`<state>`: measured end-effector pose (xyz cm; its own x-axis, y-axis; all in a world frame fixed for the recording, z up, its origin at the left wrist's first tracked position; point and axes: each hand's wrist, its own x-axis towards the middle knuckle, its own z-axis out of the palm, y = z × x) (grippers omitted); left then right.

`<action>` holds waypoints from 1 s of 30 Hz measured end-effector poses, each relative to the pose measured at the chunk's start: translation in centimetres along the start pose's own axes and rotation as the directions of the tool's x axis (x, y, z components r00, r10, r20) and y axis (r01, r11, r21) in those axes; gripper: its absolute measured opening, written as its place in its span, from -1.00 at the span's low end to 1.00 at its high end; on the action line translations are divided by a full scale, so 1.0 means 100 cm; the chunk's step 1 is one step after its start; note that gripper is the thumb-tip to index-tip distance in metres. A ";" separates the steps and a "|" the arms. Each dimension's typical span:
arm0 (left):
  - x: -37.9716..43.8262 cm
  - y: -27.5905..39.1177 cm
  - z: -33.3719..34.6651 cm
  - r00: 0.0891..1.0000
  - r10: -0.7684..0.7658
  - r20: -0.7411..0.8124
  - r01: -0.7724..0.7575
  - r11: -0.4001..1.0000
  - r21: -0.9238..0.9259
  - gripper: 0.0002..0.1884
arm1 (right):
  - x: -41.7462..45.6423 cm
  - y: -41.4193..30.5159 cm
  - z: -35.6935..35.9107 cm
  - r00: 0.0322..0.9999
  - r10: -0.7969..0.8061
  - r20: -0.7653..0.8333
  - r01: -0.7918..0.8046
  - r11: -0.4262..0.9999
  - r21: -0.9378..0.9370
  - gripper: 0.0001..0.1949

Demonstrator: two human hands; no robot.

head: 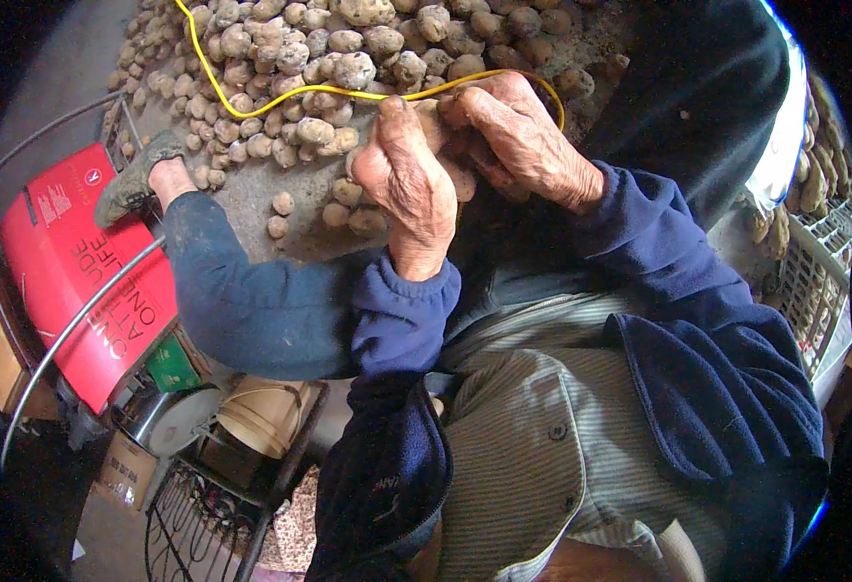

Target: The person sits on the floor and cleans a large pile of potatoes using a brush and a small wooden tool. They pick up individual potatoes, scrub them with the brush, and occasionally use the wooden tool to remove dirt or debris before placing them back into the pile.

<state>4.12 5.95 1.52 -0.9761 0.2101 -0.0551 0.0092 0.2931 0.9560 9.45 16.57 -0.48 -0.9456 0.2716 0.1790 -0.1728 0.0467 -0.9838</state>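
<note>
Both hands are close together just above the legs, in front of a heap of potatoes on the floor. A pale brown potato sits between them, its left side against my left hand and its upper right by the fingertips of my right hand. The fingers of both hands curl inward, and their undersides are hidden. More potato-like brown surface shows below and between the hands; whether it is a separate piece I cannot tell. A yellow cord runs over the heap and passes behind the fingertips.
Several loose potatoes lie on the concrete floor near the left leg. At left are a red box, a metal hoop, a metal pot and a beige bucket. A light plastic crate stands at right.
</note>
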 end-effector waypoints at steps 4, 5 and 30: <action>-0.002 -0.007 -0.004 0.996 0.066 0.057 -0.068 0.997 0.035 -0.51 | 0.002 0.016 -0.003 0.978 -0.205 0.042 0.209 0.948 -0.239 -0.87; -0.002 -0.008 -0.003 0.991 0.117 0.070 -0.119 0.993 0.021 -0.52 | 0.000 0.010 -0.005 0.997 -0.045 0.063 0.054 0.986 -0.159 -0.87; -0.002 -0.021 0.004 0.998 0.058 -0.035 -0.057 0.998 0.029 -0.44 | 0.000 -0.008 0.004 0.850 0.526 0.018 -0.497 0.790 0.359 -0.66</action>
<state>4.42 5.64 -0.55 -0.9810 0.1939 0.0103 0.0708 0.3075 0.9489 9.49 16.18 0.30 -0.8997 0.2385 -0.3656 0.2342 -0.4433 -0.8653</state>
